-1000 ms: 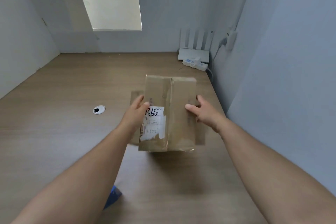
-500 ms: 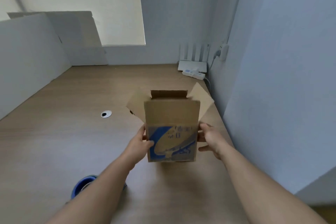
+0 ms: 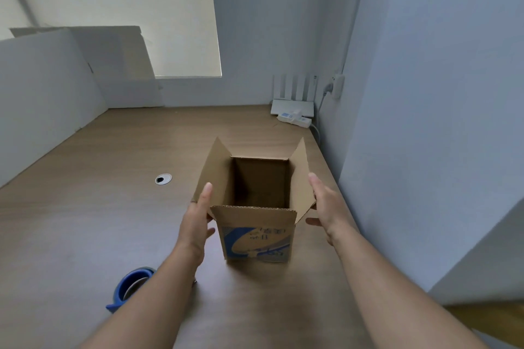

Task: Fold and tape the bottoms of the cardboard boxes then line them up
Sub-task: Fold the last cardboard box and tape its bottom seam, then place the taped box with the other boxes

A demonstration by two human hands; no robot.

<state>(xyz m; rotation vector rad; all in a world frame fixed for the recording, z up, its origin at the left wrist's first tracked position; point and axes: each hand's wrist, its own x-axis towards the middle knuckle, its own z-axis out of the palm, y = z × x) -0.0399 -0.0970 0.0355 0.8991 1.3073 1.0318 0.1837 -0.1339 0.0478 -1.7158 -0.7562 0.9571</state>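
Note:
A small brown cardboard box [image 3: 256,238] with a blue print on its near side stands upright on the wooden table [image 3: 85,221], its top flaps spread open and its dark inside showing. My left hand [image 3: 197,219] lies flat against the box's left flap and side, fingers straight. On the other side, my right hand [image 3: 326,207] does the same against the right flap, thumb apart. A blue tape dispenser [image 3: 129,287] sits near my left forearm, partly hidden by it.
A white router [image 3: 293,99] and a power strip [image 3: 295,119] lie at the far right corner by the wall. A round cable hole [image 3: 163,179] sits in the tabletop to the left. White panels close off the left and right sides.
The box, held with its taped bottom facing me a second ago, has been turned upright and set on the table. Both hands went from gripping it to lying flat at its sides.

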